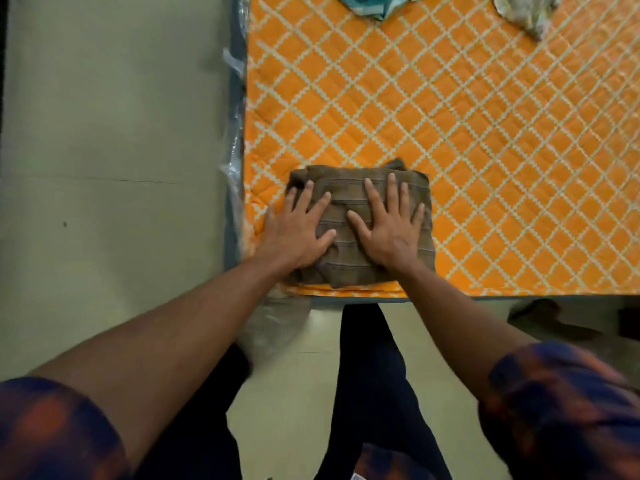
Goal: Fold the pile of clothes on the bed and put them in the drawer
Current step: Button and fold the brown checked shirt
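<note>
A folded brown ribbed garment (349, 188) lies at the near left corner of the bed, on an orange quilt (450, 150) with a cream diamond pattern. My left hand (298, 230) presses flat on the garment's left part, fingers spread and straight. On its right part my right hand (389, 223) lies flat the same way. Far back on the quilt a teal garment (370, 5) and a pale mottled garment (523, 12) sit at the top edge of the view, both cut off.
Pale floor tiles (110, 133) run to the left of the bed and under my legs. Clear plastic wrap (235, 157) clings to the mattress's left side. A dark object (540, 313) lies on the floor at the right, below the bed's near edge.
</note>
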`<state>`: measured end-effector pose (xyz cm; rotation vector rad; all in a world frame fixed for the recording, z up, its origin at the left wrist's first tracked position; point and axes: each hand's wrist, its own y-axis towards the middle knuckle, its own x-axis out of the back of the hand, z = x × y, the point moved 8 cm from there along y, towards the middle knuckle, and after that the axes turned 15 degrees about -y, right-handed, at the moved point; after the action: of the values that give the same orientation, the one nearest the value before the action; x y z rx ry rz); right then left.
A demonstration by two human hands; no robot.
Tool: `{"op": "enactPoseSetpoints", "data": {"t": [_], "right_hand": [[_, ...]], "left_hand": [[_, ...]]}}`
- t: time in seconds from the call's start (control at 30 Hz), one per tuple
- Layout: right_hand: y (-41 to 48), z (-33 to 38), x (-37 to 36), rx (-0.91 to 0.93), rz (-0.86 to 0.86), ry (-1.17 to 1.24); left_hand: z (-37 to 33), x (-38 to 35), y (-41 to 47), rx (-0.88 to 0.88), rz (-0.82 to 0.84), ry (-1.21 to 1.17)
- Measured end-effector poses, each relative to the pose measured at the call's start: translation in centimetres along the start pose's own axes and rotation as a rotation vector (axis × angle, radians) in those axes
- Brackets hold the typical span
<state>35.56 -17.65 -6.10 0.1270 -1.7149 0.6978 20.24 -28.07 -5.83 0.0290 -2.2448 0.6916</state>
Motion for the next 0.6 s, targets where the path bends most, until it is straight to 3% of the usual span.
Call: {"op": "enactPoseSetpoints", "data": {"t": [0.1, 0.17, 0.27, 0.37, 0.6], "right_hand": [[-0.5, 1.3, 1.0, -0.138, 0.072, 0.021], [-0.6, 3.3, 2.4, -0.19, 0.058, 0.076], [0.4, 8.7, 4.6, -0.044, -0.087, 0.104], [3.5, 12.8, 4.9, 0.078, -0.12, 0.103], [19.7, 13.3, 5.2, -0.094, -0.089, 0.188]], "left_hand": [[2.6, 3.2, -1.7, -0.075, 0.069, -0.297], [5.2, 6.4, -2.9, -0.073, 0.015, -0.432], [10.4, 11.1, -3.3, 0.042, -0.077, -0.499], [14.2, 14.1, -1.8, 0.144, -0.092, -0.513], [14.4, 21.9, 10.4, -0.029, -0.083, -0.373]]}}
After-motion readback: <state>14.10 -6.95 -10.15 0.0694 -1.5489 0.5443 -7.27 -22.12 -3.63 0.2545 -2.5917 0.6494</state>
